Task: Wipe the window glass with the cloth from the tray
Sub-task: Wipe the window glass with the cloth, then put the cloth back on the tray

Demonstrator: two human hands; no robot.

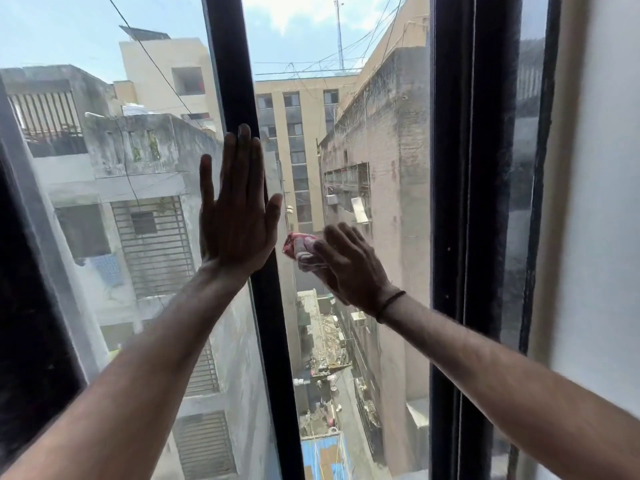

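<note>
here, right hand (349,268) pressing cloth (300,249) on glass (391,202), left hand (235,216) flat

The left hand (239,216) is pressing flat, fingers spread upward, against the dark centre frame (242,98) of the window. The right hand (349,265) is holding a bunched red and white cloth (299,245) against the window glass (346,140), just beside the frame.
</note>
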